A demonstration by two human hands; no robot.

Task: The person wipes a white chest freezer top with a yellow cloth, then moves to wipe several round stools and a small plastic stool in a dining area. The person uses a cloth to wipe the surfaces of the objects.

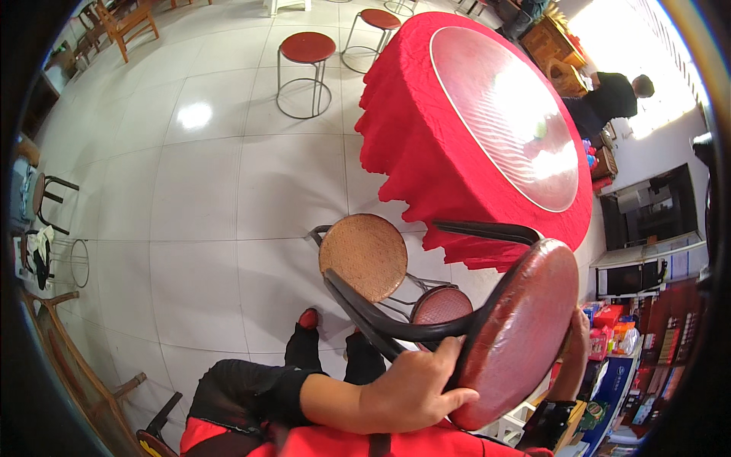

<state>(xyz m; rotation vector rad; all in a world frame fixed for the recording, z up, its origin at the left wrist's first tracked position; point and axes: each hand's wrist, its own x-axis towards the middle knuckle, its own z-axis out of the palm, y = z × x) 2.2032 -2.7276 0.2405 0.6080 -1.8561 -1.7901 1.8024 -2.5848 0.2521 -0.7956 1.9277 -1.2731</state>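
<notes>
A round stool with a dark red padded seat (522, 325) and black metal legs is held up off the floor, tipped on its side. My left hand (420, 385) grips the lower edge of its seat, the thumb on the red top and the fingers toward the underside. Around the far rim is my right hand (578, 331), its fingers partly hidden by the seat. The stool's legs reach out over a tan-seated round stool (364, 257) standing on the floor. Behind the black legs, a smaller red stool (442, 308) is partly covered.
A round table with a red cloth (422, 125) and a glass turntable (508, 114) stands ahead right. Two red stools (308, 47) are beyond. Crowded shelves (662, 354) line the right; a wooden-framed piece (68, 365) is at left. A person (608, 103) bends near the window.
</notes>
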